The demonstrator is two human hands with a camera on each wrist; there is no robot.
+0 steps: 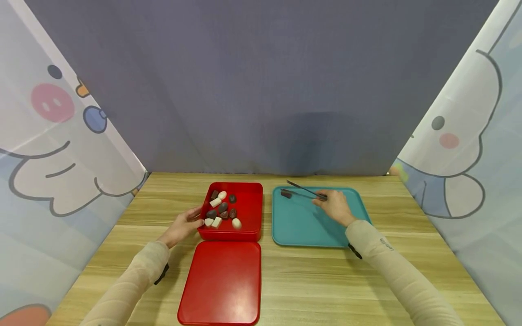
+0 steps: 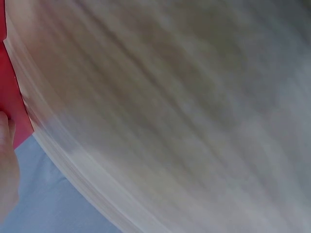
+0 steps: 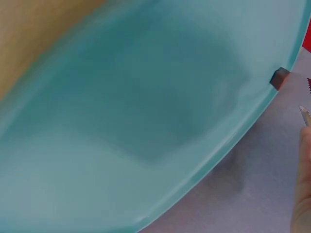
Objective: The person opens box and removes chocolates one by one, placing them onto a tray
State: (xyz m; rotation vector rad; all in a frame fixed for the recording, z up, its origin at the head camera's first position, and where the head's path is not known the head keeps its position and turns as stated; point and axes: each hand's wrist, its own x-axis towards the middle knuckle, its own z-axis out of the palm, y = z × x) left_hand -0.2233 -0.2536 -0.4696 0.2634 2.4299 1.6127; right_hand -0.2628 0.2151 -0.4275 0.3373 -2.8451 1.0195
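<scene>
My left hand (image 1: 184, 225) rests against the left wall of a red box (image 1: 248, 203), thumb near its front corner. In the left wrist view a thumb (image 2: 7, 160) touches the red wall. Several dark and white chocolates lie in the box, mostly on its left side, among them a white oval one (image 1: 236, 223). My right hand (image 1: 334, 207) grips dark tongs (image 1: 303, 188) over a teal tray (image 1: 302, 226). One dark brown chocolate (image 1: 286, 194) lies at the tray's back left corner, apart from the tong tips. The right wrist view shows their serrated ends near the frame edge.
A red lid (image 1: 224, 280) lies flat in front of the box on the wooden table (image 1: 310, 280). The tray stands just right of the box, with a narrow strip of table between. A grey curtain (image 1: 261, 90) hangs behind, and printed cloths (image 1: 461, 149) flank both sides.
</scene>
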